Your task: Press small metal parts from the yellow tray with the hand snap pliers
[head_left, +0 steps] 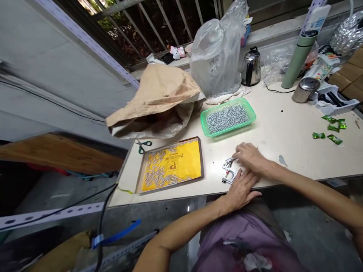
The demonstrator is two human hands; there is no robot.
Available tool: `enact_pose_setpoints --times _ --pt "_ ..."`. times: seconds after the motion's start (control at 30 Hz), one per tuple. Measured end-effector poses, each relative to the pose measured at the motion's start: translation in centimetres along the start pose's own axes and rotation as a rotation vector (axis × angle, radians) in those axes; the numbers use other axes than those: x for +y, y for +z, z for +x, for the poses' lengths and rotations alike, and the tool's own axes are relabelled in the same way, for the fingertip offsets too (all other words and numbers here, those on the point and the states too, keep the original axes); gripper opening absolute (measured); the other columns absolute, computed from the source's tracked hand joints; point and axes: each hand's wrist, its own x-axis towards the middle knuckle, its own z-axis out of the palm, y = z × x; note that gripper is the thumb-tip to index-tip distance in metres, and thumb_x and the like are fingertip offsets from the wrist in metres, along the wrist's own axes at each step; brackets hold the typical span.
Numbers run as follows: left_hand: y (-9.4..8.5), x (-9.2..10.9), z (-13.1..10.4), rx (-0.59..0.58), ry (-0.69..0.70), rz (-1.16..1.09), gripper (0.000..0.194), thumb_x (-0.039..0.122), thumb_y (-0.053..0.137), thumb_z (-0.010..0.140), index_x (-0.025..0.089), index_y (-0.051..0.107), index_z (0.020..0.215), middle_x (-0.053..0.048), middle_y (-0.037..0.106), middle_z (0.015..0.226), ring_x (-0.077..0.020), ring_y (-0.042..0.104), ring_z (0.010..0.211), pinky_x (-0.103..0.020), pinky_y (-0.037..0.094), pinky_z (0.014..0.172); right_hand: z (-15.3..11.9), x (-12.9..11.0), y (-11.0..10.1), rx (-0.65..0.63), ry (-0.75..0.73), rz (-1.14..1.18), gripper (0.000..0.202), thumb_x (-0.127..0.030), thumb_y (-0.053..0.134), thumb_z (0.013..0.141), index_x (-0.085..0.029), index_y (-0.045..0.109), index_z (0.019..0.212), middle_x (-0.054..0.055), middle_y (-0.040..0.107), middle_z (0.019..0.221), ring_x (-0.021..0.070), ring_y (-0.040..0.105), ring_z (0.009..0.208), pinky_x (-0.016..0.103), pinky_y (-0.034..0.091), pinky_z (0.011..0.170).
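A small metal hand tool [229, 172] with a spring and a ring-shaped part lies on the pale table near its front edge. My left hand [241, 189] rests at the tool's lower right, fingers stretched out, the tips touching or very near it. Over the tool's right end is my right hand [249, 156], blurred, its fingers bent down and partly hidden; whether it holds anything is unclear. Left of the tool, a brown-rimmed tray [202, 158] with a yellow base holds many small metal pins. Behind it stands a green basket [252, 120] filled with small metal pieces.
Green-handled scissors [144, 143] lie behind the tray's left corner. A large brown paper bag [161, 90], a plastic bag [215, 56] and a kettle [252, 67] stand at the back. To the right are a green flask [299, 60], a metal cup [305, 90] and green wrapped sweets [334, 139].
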Motion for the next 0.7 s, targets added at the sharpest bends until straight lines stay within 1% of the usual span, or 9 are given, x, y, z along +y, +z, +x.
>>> enact_pose_setpoints --times 0.07,0.13,0.23,0.33,0.4,0.47,0.57,0.63,0.7 --pt "0.1 0.1 0.1 -0.016 -0.016 -0.026 0.051 0.046 0.049 0.091 0.013 0.050 0.130 -0.017 0.056 0.131 -0.0303 0.047 0.129 -0.050 0.037 0.107 1.1 -2.3 0.7 -0.036 -0.218 0.031 0.010 -0.020 0.060 0.086 -0.023 0.069 0.089 0.007 0.062 0.103 0.0228 0.046 0.102 0.033 0.034 0.076" --pt "0.3 0.2 0.1 -0.038 -0.023 -0.034 0.052 0.048 0.049 0.091 0.011 0.053 0.127 -0.018 0.059 0.127 -0.0309 0.052 0.123 -0.048 0.040 0.105 2.0 -3.9 1.7 -0.046 -0.343 0.019 0.009 -0.019 0.060 0.085 -0.021 0.068 0.081 0.007 0.062 0.101 0.0230 0.046 0.106 0.034 0.034 0.077" --pt "0.3 0.2 0.2 -0.075 -0.006 -0.003 0.057 0.051 0.050 0.089 0.007 0.055 0.125 -0.019 0.061 0.124 -0.0317 0.054 0.121 -0.044 0.039 0.106 2.7 -4.7 3.4 -0.017 -0.426 -0.002 0.013 -0.016 0.058 0.086 -0.017 0.065 0.075 0.007 0.064 0.090 0.0220 0.050 0.098 0.034 0.036 0.076" --pt "0.1 -0.2 0.4 -0.094 0.023 0.032 0.060 0.051 0.051 0.089 0.003 0.056 0.123 -0.020 0.062 0.122 -0.0318 0.052 0.123 -0.042 0.037 0.108 2.7 -4.8 3.8 0.101 -0.485 0.104 0.019 -0.015 0.050 0.091 -0.017 0.063 0.078 0.005 0.064 0.081 0.0187 0.052 0.083 0.034 0.038 0.074" --pt "-0.1 -0.3 0.5 -0.080 0.049 0.059 0.061 0.051 0.050 0.089 0.002 0.053 0.126 -0.020 0.059 0.126 -0.0311 0.048 0.127 -0.042 0.035 0.109 2.6 -5.1 2.7 0.222 -0.525 0.220 0.024 -0.015 0.042 0.094 -0.019 0.063 0.082 0.004 0.065 0.080 0.0169 0.053 0.080 0.033 0.040 0.075" --pt "-0.4 -0.2 0.7 -0.058 0.082 0.088 0.061 0.051 0.050 0.089 0.003 0.052 0.127 -0.019 0.058 0.129 -0.0294 0.045 0.130 -0.040 0.034 0.111 3.0 -5.2 0.4 0.360 -0.526 0.310 0.027 -0.017 0.037 0.096 -0.020 0.063 0.089 0.004 0.066 0.082 0.0167 0.055 0.081 0.033 0.043 0.077" --pt "-1.3 0.1 0.5 -0.008 0.110 0.116 0.059 0.054 0.048 0.089 0.007 0.055 0.125 -0.018 0.055 0.132 -0.0282 0.040 0.133 -0.039 0.035 0.109 4.9 -4.2 -4.0 0.558 -0.344 0.325 0.025 -0.023 0.038 0.097 -0.022 0.063 0.099 0.006 0.067 0.086 0.0194 0.058 0.084 0.037 0.046 0.079" --pt "-2.6 -0.1 -0.5 0.049 0.096 0.134 0.052 0.051 0.045 0.091 0.012 0.057 0.124 -0.016 0.054 0.134 -0.0268 0.039 0.134 -0.040 0.036 0.108 7.0 -2.3 -6.5 0.602 -0.209 0.245 0.025 -0.028 0.040 0.096 -0.024 0.061 0.108 0.007 0.067 0.092 0.0231 0.059 0.089 0.042 0.046 0.081" --pt "-4.6 -1.1 -2.4 0.120 0.006 0.162 0.039 0.041 0.040 0.096 0.016 0.061 0.119 -0.013 0.059 0.127 -0.0234 0.046 0.126 -0.038 0.039 0.104 8.7 0.1 -7.9 0.631 -0.113 0.124 0.030 -0.032 0.038 0.096 -0.025 0.059 0.116 0.009 0.067 0.096 0.0270 0.058 0.092 0.047 0.045 0.083"
